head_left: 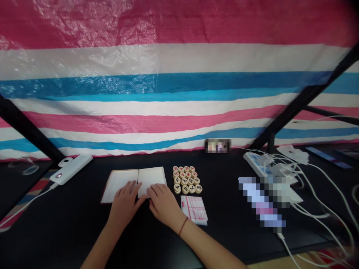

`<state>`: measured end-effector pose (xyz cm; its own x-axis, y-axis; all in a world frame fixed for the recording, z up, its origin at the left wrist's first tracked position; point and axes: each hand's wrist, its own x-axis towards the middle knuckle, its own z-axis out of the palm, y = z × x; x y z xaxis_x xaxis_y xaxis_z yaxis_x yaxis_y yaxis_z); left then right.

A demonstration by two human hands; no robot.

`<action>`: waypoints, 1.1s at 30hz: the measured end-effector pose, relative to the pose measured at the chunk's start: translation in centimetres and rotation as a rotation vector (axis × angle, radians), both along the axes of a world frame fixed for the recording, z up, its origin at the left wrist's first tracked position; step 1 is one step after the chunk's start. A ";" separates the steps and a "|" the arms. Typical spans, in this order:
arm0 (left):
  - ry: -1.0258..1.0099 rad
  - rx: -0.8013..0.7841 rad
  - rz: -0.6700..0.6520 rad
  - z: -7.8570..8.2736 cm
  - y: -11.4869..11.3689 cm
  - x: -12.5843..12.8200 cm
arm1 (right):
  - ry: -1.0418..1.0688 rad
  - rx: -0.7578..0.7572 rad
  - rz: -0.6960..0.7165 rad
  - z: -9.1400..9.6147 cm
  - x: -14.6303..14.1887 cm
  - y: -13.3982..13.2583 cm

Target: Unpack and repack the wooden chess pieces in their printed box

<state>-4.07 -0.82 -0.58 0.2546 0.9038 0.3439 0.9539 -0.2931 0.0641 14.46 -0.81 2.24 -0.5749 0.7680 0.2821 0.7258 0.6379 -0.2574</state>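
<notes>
In front of me an opened book-like box (pixel 118 185) lies on the black table, pale inside with a dark red edge on the left. My left hand (pixel 125 197) rests over its near edge by the middle fold, fingers above and thumb toward the right. Beside it, my right hand (pixel 161 201) bends its fingers over the near edge of the right half. The thumbs are close together. To the right, Chinese chess pieces (pixel 185 181) stand stacked in a square block, red characters at the back, black in front. Nearer me is a folded white sheet (pixel 194 209) with red lines.
A white power bank (pixel 73 170) with a cable lies at left. On the right are a power strip (pixel 254 162) with plugs, tangled white cables (pixel 322 190) and a blurred-out phone-like object (pixel 260 203). Another blurred device (pixel 218 146) leans against the striped tarp (pixel 157 123) behind.
</notes>
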 end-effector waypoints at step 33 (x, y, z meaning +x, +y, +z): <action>-0.308 -0.391 -0.166 0.6 -1.2 2.2 | 0.127 -0.219 0.101 -1.7 1.0 -0.7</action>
<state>-1.89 -2.00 0.02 0.3455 0.9358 0.0705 0.8161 -0.3367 0.4696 15.42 -1.49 0.54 -0.6222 0.7594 0.1902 0.6146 0.6244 -0.4821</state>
